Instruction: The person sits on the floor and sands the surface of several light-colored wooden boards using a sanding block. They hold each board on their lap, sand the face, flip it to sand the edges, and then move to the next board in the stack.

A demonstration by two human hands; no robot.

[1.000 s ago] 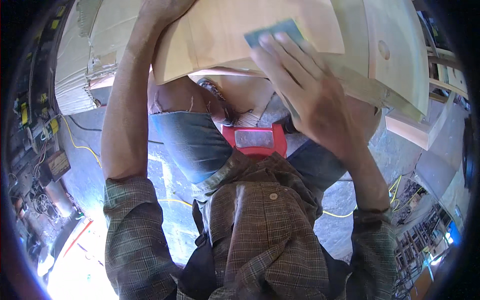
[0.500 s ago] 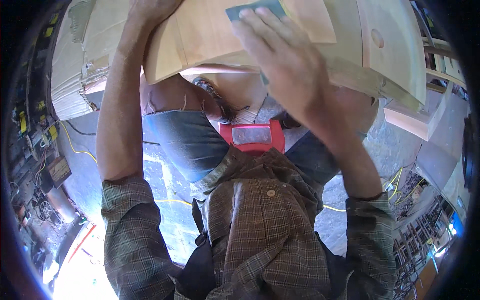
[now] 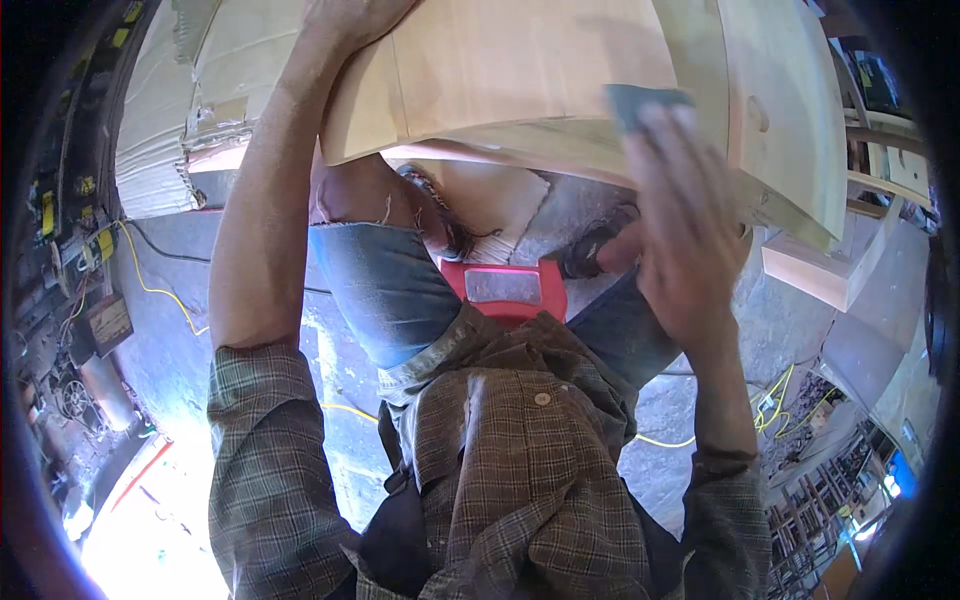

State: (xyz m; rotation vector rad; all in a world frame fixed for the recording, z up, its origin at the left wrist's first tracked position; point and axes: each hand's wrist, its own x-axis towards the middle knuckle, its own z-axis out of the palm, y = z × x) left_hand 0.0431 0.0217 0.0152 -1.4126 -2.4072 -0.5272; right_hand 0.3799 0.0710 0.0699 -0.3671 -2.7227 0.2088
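A pale wooden panel (image 3: 500,70) with a curved edge lies across the top of the view, in front of my knees. My left hand (image 3: 362,18) grips its left side, with the fingertips out of sight. My right hand (image 3: 690,215) holds a dark green piece of sandpaper (image 3: 645,100) under its fingers, near the right part of the panel's front edge. The fingers look slightly blurred. Beyond the sandpaper, another pale board (image 3: 785,110) with a round knot-like mark lies to the right.
Torn cardboard (image 3: 150,150) covers the surface at the left. Below sits a red stool (image 3: 505,290) between my legs. A wooden box-like piece (image 3: 815,270) stands at the right. A yellow cord (image 3: 150,285) runs over the concrete floor, and metal racks (image 3: 815,505) stand lower right.
My right hand has moved right and toward me with the sandpaper, from the panel's middle to near its front edge. My left hand and the panel appear shifted slightly right in view.
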